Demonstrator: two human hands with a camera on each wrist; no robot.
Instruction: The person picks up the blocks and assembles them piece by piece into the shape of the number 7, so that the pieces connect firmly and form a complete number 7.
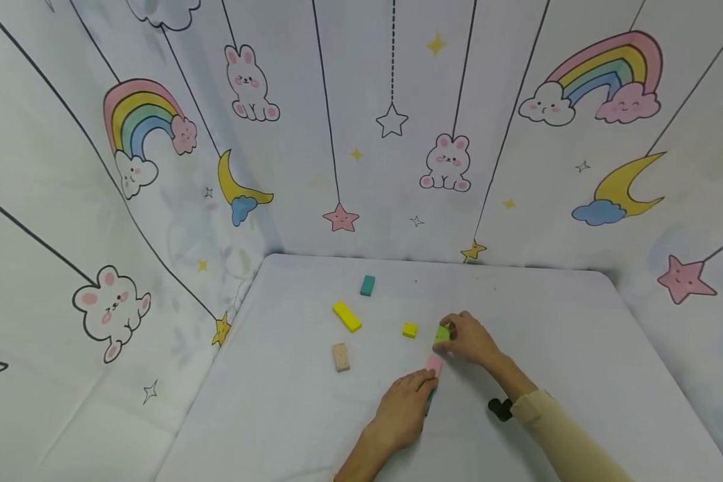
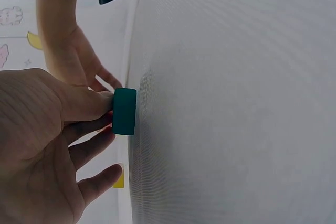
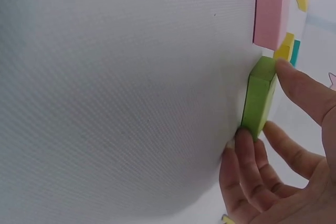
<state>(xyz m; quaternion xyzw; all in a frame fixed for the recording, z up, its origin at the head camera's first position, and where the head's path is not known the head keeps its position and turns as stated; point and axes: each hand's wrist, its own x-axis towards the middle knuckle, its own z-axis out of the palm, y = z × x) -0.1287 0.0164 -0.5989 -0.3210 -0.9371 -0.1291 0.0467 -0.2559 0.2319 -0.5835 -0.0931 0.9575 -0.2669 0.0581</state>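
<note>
The right hand [image 1: 468,339] pinches a light green block [image 1: 442,335] between thumb and fingers; in the right wrist view the green block [image 3: 258,98] lies on the table surface, a small gap from the end of a pink block [image 3: 271,11]. The left hand [image 1: 400,410] has its fingers at the pink block [image 1: 434,365] and at a dark green block [image 1: 430,402] just nearer, partly hidden by the hand. In the left wrist view the left hand's thumb and fingers grip the dark green block [image 2: 124,112] at its sides.
Left of the hands lie a small yellow block [image 1: 410,330], a long yellow block [image 1: 346,316], a teal block [image 1: 367,286] and a wooden block [image 1: 341,357]. A black object [image 1: 500,409] shows beside the right sleeve. A patterned curtain stands behind the white table [image 1: 554,301].
</note>
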